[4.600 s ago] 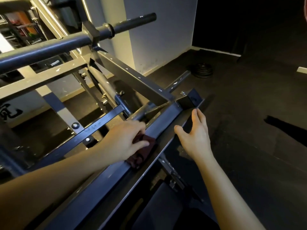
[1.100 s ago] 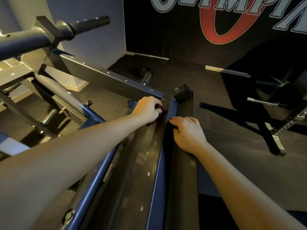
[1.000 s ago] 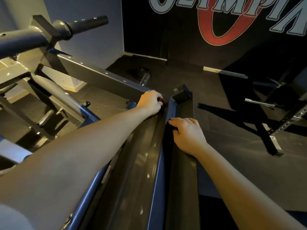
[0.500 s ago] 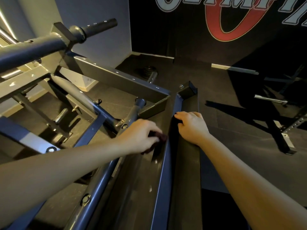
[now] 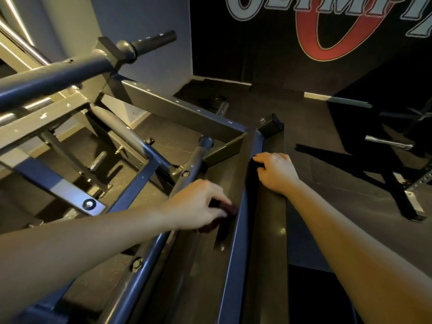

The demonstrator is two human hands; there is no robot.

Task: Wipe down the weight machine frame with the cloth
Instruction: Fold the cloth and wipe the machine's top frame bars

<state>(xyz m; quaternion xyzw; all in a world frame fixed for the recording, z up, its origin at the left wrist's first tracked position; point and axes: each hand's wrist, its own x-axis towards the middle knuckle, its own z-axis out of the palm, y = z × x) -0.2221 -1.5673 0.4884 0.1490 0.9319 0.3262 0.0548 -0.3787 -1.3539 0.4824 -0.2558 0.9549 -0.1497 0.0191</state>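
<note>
Where my two forearms reach out in front of me, the frame (image 5: pixel 235 265) runs away between them, a blue edge with a dark grey trough on its left side. My left hand (image 5: pixel 198 203) is curled over the cloth (image 5: pixel 230 210), a dark maroon wad that pokes out past my fingertips. The fingers are bent round it and press it against the inner face of that blue edge. Just right of this hand and a little farther out, my right hand (image 5: pixel 275 173) lies on top of the frame, its fingers bent over the upper edge and holding it. The two hands are near each other but apart.

Beyond the left hand a round post (image 5: pixel 196 160) stands with bolts at its foot, and a grey beam (image 5: pixel 182 111) slants off to the left. Farther left and higher, a thick bar (image 5: pixel 70 73) ends in a dark sleeve (image 5: pixel 152 43). Beyond the right hand the frame stops at a dark end cap (image 5: pixel 271 127). Past that, plates (image 5: pixel 214 100) lie on the dark floor (image 5: pixel 315 127), and a black banner (image 5: pixel 327 31) with pale letters and a red ring covers the far wall. A dark rack (image 5: pixel 397 190) stands well to the right of the right hand.
</note>
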